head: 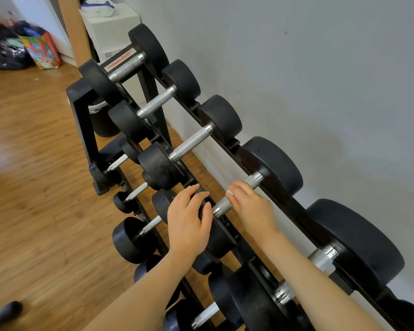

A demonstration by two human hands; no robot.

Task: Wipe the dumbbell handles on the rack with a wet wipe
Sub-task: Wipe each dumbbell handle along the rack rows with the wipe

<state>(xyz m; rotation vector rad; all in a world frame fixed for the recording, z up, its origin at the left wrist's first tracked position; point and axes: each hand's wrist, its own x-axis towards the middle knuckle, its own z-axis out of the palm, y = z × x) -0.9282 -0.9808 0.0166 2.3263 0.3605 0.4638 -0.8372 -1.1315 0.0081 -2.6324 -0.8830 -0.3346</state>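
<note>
A: Start nearest. What are the hands doing?

B: The right hand (250,206) is curled over the knurled steel handle (237,195) of a dumbbell on the top tier of the black rack (227,144), with a scrap of white wet wipe (230,192) showing at the knuckles. The left hand (188,217) lies with its fingers nearly straight on the near black head (215,232) of that same dumbbell, gripping nothing.

A: And how does the handle look?

B: Bright silver, cross-hatched, with smooth collars at each end. Only its two ends show; the middle is under the right hand. Its far head (273,166) sits by the grey wall (320,68).

A: What else is close?

B: To the right and nearer, a bigger dumbbell whose handle (323,258) is partly covered by the right forearm. Down left, smaller dumbbells sit on a lower tier above the wood floor (34,187), and the left forearm crosses over some of them.

A: Farther along?

B: Three more dumbbells run up the top tier toward the far left, handles bare. Past them stands a white box (112,27) with a pack of wipes (98,8) on top, cut off by the frame edge. Far left, a colourful bag (42,50) and dark bundles, too blurred to identify. A dark shape at the near left corner is also unclear.
</note>
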